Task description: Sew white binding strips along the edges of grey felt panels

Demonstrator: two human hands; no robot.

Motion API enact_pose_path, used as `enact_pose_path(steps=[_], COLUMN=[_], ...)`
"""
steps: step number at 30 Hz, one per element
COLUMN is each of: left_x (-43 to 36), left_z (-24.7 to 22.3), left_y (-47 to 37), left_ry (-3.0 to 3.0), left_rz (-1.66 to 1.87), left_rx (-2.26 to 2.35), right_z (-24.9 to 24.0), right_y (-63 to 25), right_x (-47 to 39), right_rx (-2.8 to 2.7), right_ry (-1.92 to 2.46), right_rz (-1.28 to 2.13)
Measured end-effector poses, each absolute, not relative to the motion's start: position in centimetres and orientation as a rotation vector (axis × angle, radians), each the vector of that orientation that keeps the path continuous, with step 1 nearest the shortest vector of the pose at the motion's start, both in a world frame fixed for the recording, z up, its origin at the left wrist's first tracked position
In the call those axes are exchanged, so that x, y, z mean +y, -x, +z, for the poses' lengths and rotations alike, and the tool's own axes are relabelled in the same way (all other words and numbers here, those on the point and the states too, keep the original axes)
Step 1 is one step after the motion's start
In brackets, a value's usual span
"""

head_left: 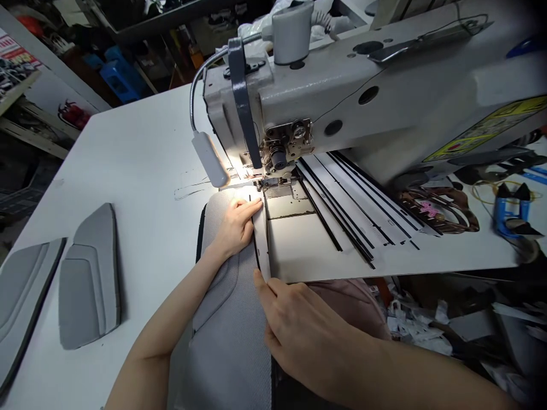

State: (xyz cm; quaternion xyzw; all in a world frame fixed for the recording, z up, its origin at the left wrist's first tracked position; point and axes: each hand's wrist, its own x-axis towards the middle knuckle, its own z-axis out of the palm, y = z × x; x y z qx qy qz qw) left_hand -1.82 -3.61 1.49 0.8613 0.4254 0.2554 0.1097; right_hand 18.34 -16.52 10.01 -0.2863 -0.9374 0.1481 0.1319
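A long grey fabric panel (239, 341) runs from the sewing machine (277, 148) down over the table's front edge. Along its right side lies a pale strip (261, 245) with a black edge, its upper end by the machine's needle area. My left hand (235, 225) rests on the panel just below the needle area, fingers spread a little and pressing on the strip. Lower down, my right hand (294, 324) has its index finger stretched out on the strip's lower part, with the other fingers curled, touching the strip and the panel edge.
Two grey panels (89, 279) (25, 290) lie on the white table (141, 148) at the left. Several black strips (342, 210) lie to the right of the needle area. Blue-handled snips (508, 210) are at the far right. A lamp (210, 159) hangs beside the machine head.
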Motion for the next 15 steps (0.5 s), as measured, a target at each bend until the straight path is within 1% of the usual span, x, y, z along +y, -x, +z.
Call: enact_pose_path(steps=[3,7,9,12,15], left_x=[-3.9,-4.1,-4.1,-4.1,-4.2], left_z=[1.6,1.8,1.8,2.0,2.2], left_y=[1.8,1.5,1.5,1.4,1.2], left_ry=[-2.598,-2.705,-2.730,-2.730,-2.731], left_rz=[0.779,0.685,0.638,0.595,0.537], left_rx=[1.174,1.126,1.126,1.146,1.177], right_z=[9.7,8.8,7.9,5.4,3.1], right_y=[-18.0,-17.8,-17.9,-18.0,-17.7], right_x=[-17.0,-16.8,-16.1,-14.7,-14.1], right_rx=[-2.613,-2.470,-2.349,-2.129,-2.053], right_ry=[0.978,1.025,1.111,1.360,1.388], right_rz=[0.756,1.005,1.056,1.014,1.082])
